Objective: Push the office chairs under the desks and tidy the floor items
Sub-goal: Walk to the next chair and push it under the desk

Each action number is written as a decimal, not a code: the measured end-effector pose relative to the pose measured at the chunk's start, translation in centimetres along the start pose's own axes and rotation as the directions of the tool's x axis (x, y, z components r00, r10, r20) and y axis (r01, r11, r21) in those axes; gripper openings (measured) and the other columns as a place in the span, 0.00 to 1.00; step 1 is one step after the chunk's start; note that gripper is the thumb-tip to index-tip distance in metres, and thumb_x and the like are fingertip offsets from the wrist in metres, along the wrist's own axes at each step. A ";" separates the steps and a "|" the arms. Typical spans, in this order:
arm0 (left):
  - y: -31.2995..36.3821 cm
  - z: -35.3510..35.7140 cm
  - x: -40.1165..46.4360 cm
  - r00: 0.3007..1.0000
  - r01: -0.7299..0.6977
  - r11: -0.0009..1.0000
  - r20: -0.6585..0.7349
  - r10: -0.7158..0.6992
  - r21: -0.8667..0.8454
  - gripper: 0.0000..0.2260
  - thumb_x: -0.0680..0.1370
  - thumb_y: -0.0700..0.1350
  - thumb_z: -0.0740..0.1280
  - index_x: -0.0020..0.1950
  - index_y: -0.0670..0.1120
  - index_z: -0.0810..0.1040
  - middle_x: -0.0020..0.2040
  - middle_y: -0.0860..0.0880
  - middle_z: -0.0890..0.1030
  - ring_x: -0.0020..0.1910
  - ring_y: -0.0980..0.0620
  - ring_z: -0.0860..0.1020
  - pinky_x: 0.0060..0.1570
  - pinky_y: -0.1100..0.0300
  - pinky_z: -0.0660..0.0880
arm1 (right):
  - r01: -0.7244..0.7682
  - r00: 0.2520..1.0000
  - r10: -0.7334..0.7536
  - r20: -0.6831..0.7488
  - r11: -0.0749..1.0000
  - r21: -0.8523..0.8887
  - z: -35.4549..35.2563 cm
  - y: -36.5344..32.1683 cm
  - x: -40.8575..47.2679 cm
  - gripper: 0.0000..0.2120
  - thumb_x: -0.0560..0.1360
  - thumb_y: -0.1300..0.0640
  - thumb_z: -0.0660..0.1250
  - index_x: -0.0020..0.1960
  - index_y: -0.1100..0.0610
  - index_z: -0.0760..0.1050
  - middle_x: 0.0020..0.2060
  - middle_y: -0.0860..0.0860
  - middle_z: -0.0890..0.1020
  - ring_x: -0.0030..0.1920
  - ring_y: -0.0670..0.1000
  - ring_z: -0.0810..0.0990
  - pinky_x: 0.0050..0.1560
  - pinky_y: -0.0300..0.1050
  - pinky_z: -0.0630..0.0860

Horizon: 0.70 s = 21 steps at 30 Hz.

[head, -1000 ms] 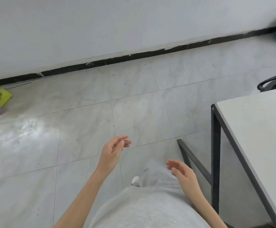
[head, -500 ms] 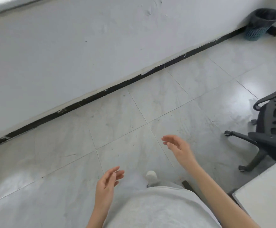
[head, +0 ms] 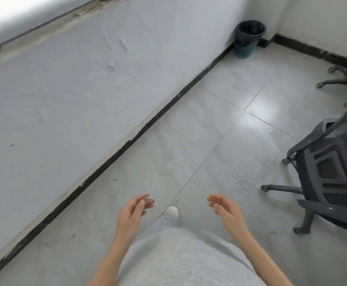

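Grey clothing (head: 180, 256) is seen at 6 o'clock, filling the bottom centre of the view. A white shoe (head: 172, 211) is seen just past it, planted on the tile floor (head: 220, 124).

The left hand (head: 132, 213) is held at about 7 o'clock, palm turned inward, fingers loosely spread and slightly curled, nothing gripped. The right hand (head: 226, 209) is held at about 5 o'clock, mirrored, fingers loose and apart, nothing held. Both hands are raised above the floor, well apart from each other, with the shoe seen between them.

A dark grey chair (head: 331, 174) is found at 3 o'clock, its mesh back turned toward the camera, its castor legs resting on the floor. It stands out on open floor, near the right hand but not touched by it. Part is cut off by the right edge.

A second chair (head: 342, 79) is partly seen at 2 o'clock, farther off; only legs and a bit of frame are shown.

A white wall (head: 65, 100) with a black skirting strip (head: 127, 141) is run from 8 o'clock up to 12 o'clock. Cracked paint is visible on it.

A bin (head: 249, 38) with a black liner is stood in the far corner at 1 o'clock, against the wall.
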<state>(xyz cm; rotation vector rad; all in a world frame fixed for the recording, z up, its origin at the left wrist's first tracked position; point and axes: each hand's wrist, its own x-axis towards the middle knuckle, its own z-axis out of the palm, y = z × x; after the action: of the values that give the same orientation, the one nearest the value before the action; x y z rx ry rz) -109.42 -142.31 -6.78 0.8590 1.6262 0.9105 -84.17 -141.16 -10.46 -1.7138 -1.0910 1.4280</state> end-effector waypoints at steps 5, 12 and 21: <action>10.5 4.3 14.7 0.953 -0.158 0.974 0.284 0.108 0.160 0.12 0.80 0.37 0.57 0.51 0.50 0.77 0.40 0.59 0.84 0.42 0.60 0.81 0.48 0.62 0.74 | -0.112 0.969 0.139 -0.203 0.984 0.139 -2.0 -2.3 4.8 0.17 0.75 0.72 0.58 0.47 0.52 0.76 0.47 0.47 0.82 0.42 0.35 0.80 0.45 0.28 0.74; 17.7 14.7 29.0 0.855 -0.284 0.925 0.503 0.125 0.253 0.13 0.80 0.37 0.57 0.50 0.52 0.78 0.45 0.53 0.84 0.44 0.58 0.82 0.46 0.64 0.76 | -0.115 0.879 0.237 -0.413 0.948 0.298 -5.5 -5.5 16.1 0.16 0.75 0.70 0.59 0.47 0.50 0.77 0.47 0.47 0.82 0.44 0.39 0.81 0.46 0.34 0.75; 23.5 26.4 39.4 0.734 -0.314 0.888 0.680 0.002 0.336 0.12 0.79 0.37 0.58 0.49 0.50 0.78 0.44 0.50 0.84 0.43 0.56 0.82 0.42 0.65 0.76 | 0.073 0.735 0.190 -0.651 0.932 0.355 -17.0 -14.5 30.7 0.13 0.76 0.68 0.59 0.53 0.56 0.77 0.47 0.46 0.82 0.43 0.36 0.80 0.50 0.38 0.74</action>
<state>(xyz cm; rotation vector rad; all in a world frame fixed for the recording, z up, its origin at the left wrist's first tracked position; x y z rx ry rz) -89.64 -93.17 -7.53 1.4659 1.1182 0.2614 -68.36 -106.76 -7.97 -1.7744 -0.3387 0.8209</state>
